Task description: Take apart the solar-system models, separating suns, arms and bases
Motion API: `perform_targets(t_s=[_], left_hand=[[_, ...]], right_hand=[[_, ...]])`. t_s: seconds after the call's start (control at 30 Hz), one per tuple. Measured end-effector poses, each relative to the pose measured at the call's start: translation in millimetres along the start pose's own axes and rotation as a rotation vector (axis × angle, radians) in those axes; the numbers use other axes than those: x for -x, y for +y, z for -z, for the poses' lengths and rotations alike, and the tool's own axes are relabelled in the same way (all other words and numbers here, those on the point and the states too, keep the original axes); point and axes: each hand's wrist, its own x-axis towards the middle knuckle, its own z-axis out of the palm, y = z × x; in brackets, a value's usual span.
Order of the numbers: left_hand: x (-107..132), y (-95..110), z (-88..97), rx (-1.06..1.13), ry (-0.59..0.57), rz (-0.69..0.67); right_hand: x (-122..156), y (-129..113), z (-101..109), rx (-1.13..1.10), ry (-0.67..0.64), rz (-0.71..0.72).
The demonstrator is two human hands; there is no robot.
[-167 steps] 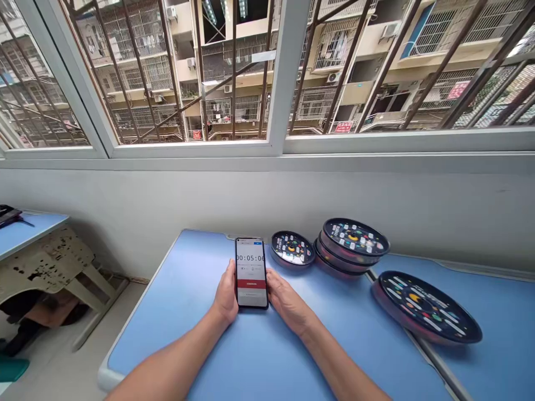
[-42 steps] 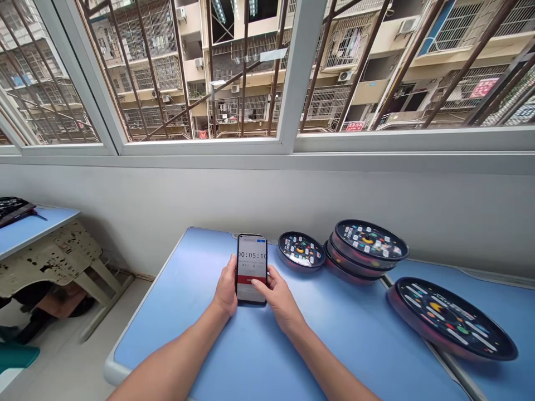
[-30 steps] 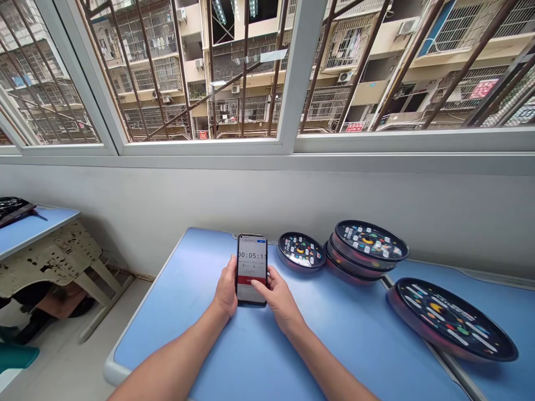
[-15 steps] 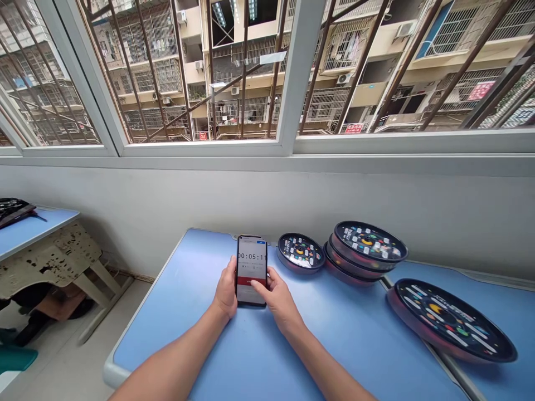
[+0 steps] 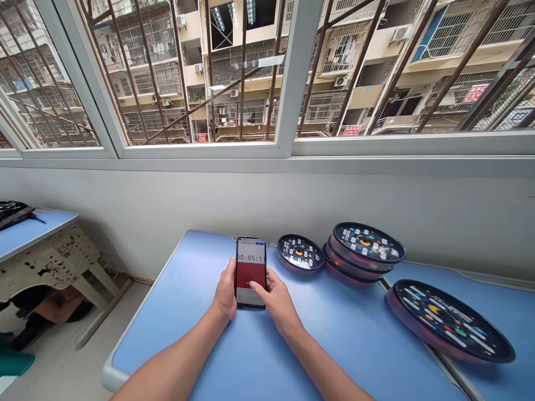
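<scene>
A black smartphone (image 5: 251, 259) is held up over the blue table between my two hands. Its screen shows timer digits starting 00:05 above a red block. My left hand (image 5: 226, 292) is closed along the phone's left edge. On the other side, my right hand (image 5: 279, 301) grips the right edge, its thumb lying on the lower screen over the red area. To the right of the phone sits a round dark tin (image 5: 300, 252) with a colourful printed lid. Beside that tin stands a stack of similar round tins (image 5: 368, 243).
Another round tin (image 5: 451, 320) lies at the right, across the seam between two blue tabletops (image 5: 343, 340). A wall and barred windows run behind. At the left is another desk (image 5: 50, 231) with a black item on it; a person's limb shows beneath.
The red block on the phone's screen has grown taller. Both hands keep the same hold, with the right thumb still on the screen. The view has shifted very slightly.
</scene>
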Motion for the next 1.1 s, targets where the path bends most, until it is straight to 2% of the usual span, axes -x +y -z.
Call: perform_targets(t_s=[0.23,0.63,1.1], left_hand=[[0.7,0.4,0.7,-0.034,-0.021,-0.007],[2.4,2.1,-2.6,0.019,0.018,-0.01],[3.8,4.7,-5.9,0.003,0.01,-0.024]], right_hand=[[1.6,-2.5,-0.5,0.029,0.005,-0.003],[1.7,-2.4,-1.1,0.032,0.014,0.0],[3.0,-6.4,-2.5,0.034,0.022,-0.005]])
